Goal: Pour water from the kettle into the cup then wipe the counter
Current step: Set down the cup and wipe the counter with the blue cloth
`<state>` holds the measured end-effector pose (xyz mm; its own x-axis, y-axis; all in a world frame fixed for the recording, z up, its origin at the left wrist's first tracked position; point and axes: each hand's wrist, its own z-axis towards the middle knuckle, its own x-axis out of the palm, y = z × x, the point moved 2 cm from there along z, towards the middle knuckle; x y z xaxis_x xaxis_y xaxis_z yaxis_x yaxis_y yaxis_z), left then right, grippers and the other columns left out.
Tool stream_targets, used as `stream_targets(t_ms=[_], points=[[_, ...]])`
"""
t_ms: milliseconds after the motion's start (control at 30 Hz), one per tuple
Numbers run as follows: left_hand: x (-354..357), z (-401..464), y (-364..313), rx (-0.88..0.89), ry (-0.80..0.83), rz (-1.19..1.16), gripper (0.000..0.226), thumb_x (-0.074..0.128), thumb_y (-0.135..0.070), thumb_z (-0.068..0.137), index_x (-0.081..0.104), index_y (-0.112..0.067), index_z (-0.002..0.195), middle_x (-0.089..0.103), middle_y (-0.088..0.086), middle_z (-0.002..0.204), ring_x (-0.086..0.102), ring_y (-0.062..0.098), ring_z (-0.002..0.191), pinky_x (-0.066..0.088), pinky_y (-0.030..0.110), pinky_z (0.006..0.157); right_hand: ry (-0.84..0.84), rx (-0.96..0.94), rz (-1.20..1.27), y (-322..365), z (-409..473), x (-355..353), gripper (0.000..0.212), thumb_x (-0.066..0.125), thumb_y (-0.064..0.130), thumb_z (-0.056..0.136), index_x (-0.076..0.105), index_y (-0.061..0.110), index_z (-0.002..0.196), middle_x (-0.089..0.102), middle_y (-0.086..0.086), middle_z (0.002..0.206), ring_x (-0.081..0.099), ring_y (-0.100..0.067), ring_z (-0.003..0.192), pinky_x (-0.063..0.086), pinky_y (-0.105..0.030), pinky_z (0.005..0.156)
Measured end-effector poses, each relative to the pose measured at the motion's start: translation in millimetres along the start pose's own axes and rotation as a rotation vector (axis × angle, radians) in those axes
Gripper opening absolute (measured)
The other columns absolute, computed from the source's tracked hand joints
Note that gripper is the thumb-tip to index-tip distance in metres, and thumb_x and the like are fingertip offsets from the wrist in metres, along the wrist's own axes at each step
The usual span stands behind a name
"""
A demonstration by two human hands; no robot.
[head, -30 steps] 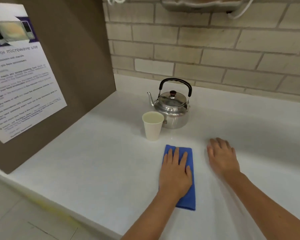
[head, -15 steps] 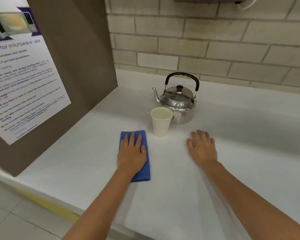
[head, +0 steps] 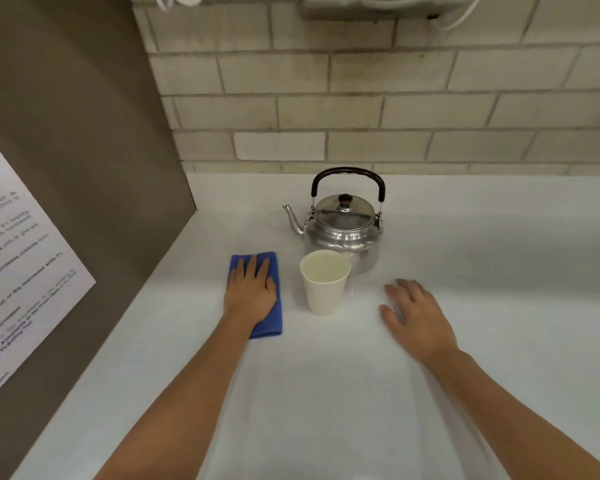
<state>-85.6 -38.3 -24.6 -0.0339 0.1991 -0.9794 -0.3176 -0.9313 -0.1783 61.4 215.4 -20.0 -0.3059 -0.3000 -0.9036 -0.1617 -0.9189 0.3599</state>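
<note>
While the left hand [head: 250, 295] lies palm-down and flat on a folded blue cloth [head: 270, 311], fingers spread and not curled around anything, it presses the cloth against the white counter [head: 326, 393]. Right hand [head: 417, 317] also flat on the counter, fingers loose and extended, grasping nothing, just right of the paper cup [head: 324, 282]. Cup stands upright between the two hands, close beside the cloth's right edge; pale liquid visible inside. Steel kettle [head: 343, 225] sits directly behind the cup, lid on, black handle upright, spout pointing left. Brick wall [head: 361, 109] behind. Brown panel [head: 84, 150] at left carries a printed notice [head: 18, 258], text too blurred to read.
</note>
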Motion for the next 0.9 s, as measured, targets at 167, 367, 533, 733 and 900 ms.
stream_targets(t_ms=[167,367,533,733,900], points=[[-6,-40,60,0.093,-0.035,-0.070,0.057,0.021,-0.039,0.090,0.030,-0.014,0.141,0.028,0.012,0.151,0.023,0.029,0.139,0.015,0.038,0.116,-0.023,0.034,0.001,3,2,2,0.039,0.059,0.026,0.087,0.054,0.013,0.123,0.049,-0.014,0.134,0.041,-0.033,0.126,0.032,-0.042,0.107],[-10,35,87,-0.035,0.077,-0.047,0.051,0.021,-0.030,0.097,0.011,-0.017,0.145,0.009,0.008,0.157,0.006,0.028,0.143,0.006,0.041,0.118,-0.035,0.091,0.009,4,12,5,0.039,0.058,0.027,0.087,0.054,0.016,0.124,0.048,-0.013,0.135,0.041,-0.031,0.127,0.032,-0.041,0.107],[1,64,55,-0.050,0.120,-0.084,0.051,0.017,-0.032,0.097,0.004,-0.022,0.145,0.001,0.004,0.158,-0.002,0.028,0.144,0.001,0.039,0.119,-0.037,0.117,0.000,4,22,8,0.040,0.056,0.029,0.087,0.053,0.016,0.125,0.046,-0.012,0.137,0.038,-0.030,0.129,0.031,-0.041,0.109],[6,34,36,0.057,0.112,-0.051,0.052,0.020,-0.032,0.097,0.006,-0.020,0.145,0.005,0.005,0.157,0.001,0.028,0.144,0.002,0.039,0.119,0.044,0.152,-0.013,7,22,4,0.043,0.050,0.034,0.090,0.046,0.021,0.131,0.039,-0.008,0.144,0.030,-0.025,0.135,0.024,-0.037,0.113],[-2,26,35,0.062,0.101,-0.068,0.051,0.022,-0.032,0.097,0.011,-0.019,0.145,0.009,0.005,0.157,0.006,0.027,0.144,0.003,0.038,0.118,0.112,0.176,0.030,10,30,-7,0.040,0.045,0.032,0.092,0.045,0.021,0.130,0.042,-0.006,0.141,0.035,-0.023,0.131,0.027,-0.035,0.109]])
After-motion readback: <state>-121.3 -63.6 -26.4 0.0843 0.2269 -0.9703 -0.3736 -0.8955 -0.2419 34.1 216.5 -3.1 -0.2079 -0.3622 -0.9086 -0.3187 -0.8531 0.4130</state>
